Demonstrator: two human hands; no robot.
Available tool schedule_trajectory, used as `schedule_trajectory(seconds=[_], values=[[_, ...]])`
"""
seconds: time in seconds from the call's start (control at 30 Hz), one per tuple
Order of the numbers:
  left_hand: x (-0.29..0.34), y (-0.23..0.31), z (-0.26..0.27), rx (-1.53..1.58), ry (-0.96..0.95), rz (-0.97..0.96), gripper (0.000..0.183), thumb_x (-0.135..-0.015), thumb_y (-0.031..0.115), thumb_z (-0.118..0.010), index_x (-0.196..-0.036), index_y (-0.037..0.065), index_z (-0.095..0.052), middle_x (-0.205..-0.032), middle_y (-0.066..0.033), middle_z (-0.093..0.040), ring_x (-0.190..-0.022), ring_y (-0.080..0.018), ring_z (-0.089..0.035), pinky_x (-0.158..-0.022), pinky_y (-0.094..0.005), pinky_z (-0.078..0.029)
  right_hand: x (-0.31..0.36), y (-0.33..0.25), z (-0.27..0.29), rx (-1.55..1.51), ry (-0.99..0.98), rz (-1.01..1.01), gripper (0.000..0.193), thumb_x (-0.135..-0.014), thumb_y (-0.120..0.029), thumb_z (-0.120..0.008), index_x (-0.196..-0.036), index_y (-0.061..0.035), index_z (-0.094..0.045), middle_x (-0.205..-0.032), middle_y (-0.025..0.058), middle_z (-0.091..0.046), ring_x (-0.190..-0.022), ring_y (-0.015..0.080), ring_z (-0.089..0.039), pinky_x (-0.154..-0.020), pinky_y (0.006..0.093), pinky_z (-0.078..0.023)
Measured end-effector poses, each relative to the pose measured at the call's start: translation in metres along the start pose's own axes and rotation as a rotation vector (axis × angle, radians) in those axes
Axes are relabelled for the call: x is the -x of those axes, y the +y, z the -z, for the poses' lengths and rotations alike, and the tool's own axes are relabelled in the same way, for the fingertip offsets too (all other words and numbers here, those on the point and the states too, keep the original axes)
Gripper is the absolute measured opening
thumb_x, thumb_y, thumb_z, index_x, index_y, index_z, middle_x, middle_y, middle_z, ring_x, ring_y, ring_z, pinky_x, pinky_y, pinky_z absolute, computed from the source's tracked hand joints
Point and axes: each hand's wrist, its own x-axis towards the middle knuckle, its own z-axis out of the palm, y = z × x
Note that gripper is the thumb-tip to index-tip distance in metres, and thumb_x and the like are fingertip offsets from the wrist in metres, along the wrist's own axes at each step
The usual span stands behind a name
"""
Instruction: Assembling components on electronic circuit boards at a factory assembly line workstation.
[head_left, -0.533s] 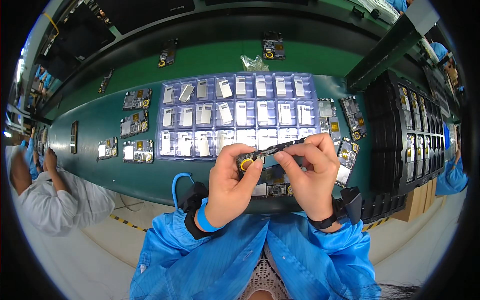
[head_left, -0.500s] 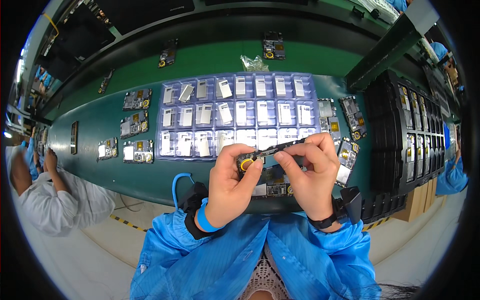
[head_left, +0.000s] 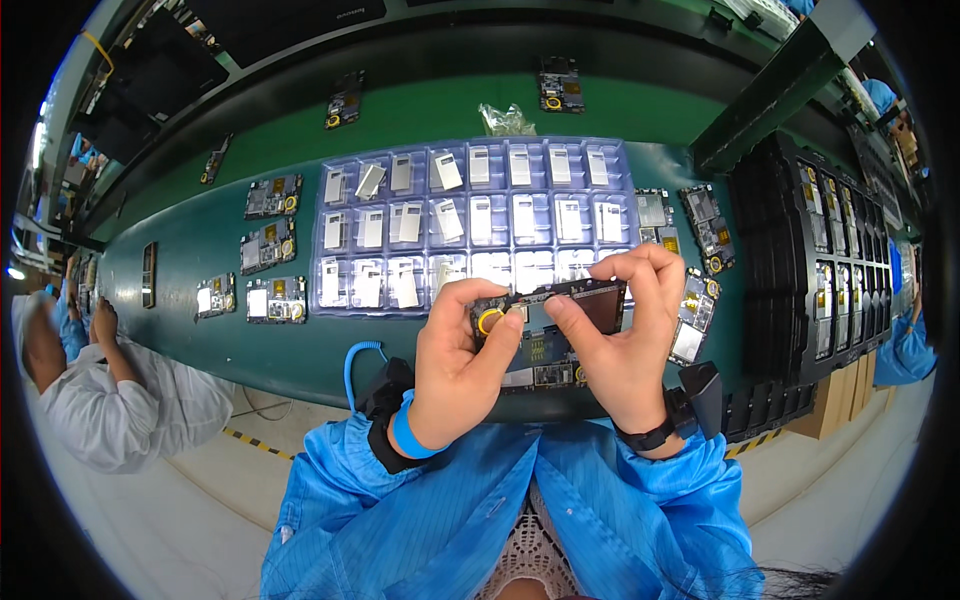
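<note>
Both hands hold a dark circuit board [head_left: 602,308] with a yellow-ringed round part at its left end. My left hand [head_left: 458,355] pinches that end between thumb and fingers. My right hand [head_left: 632,345] grips the upper edge, thumb in front and fingers behind. The board is tilted so its face shows; my fingers cover parts of it. Below it, another circuit board [head_left: 555,376] lies near the table's front edge, partly hidden. Just beyond my hands stands a clear bluish compartment tray [head_left: 500,205], holding thin silvery metal plates [head_left: 480,165] with small cut-outs.
More circuit boards lie left of the tray [head_left: 276,300], right of it [head_left: 692,315] and on the far green strip [head_left: 560,85]. A crumpled clear bag [head_left: 507,120] sits behind the tray. Black racks of boards [head_left: 780,270] stand right, beside a post [head_left: 770,90]. A person in white [head_left: 130,400] is at left.
The held board has tipped from nearly edge-on to showing its face. My right hand has shifted slightly, with its fingers higher behind the board. The tray appears slightly higher in view.
</note>
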Motion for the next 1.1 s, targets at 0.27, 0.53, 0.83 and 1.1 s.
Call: schedule_trajectory(seconds=[0.27, 0.53, 0.83, 1.1], values=[[0.001, -0.002, -0.001, -0.01, 0.028, -0.008, 0.021, -0.084, -0.001, -0.05, -0.102, 0.002, -0.04, -0.079, -0.0017, -0.053, -0.068, -0.0018, -0.045, -0.059, -0.0171, -0.037, 0.004, 0.001, -0.005, -0.352, -0.155, -0.216, 0.024, -0.066, -0.004, -0.071, -0.085, -0.0013, -0.057, -0.092, 0.0087, -0.048, -0.061, 0.012, -0.055, -0.052, 0.0207, -0.045], [0.005, -0.001, -0.002, -0.06, 0.051, -0.025, 0.019, -0.084, -0.002, -0.05, -0.101, 0.0, -0.04, -0.081, -0.0033, -0.053, -0.071, -0.0029, -0.046, -0.062, -0.0184, -0.038, 0.007, -0.001, -0.003, -0.412, -0.149, -0.255, 0.02, -0.067, -0.003, -0.07, -0.082, 0.0006, -0.058, -0.077, 0.0054, -0.048, -0.057, 0.0109, -0.053, -0.049, 0.0209, -0.042], [-0.012, -0.001, 0.001, -0.055, -0.067, 0.109, 0.023, -0.084, 0.001, -0.052, -0.104, 0.0, -0.041, -0.086, -0.004, -0.053, -0.076, -0.0061, -0.048, -0.067, -0.0205, -0.041, 0.0, 0.022, -0.001, -0.464, -0.24, -0.331, 0.022, -0.067, -0.006, -0.071, -0.084, -0.0001, -0.058, -0.077, 0.005, -0.048, -0.054, 0.0093, -0.05, -0.049, 0.0222, -0.041], [-0.017, -0.001, -0.034, 0.041, -0.143, 0.094, 0.026, -0.081, -0.004, -0.052, -0.103, 0.0, -0.04, -0.086, -0.0038, -0.053, -0.077, -0.0076, -0.051, -0.067, -0.0214, -0.044, -0.003, 0.025, 0.041, -0.463, -0.182, -0.317, 0.022, -0.066, 0.0, -0.068, -0.086, 0.0006, -0.059, -0.084, 0.0098, -0.051, -0.069, 0.019, -0.06, -0.061, 0.0246, -0.053]])
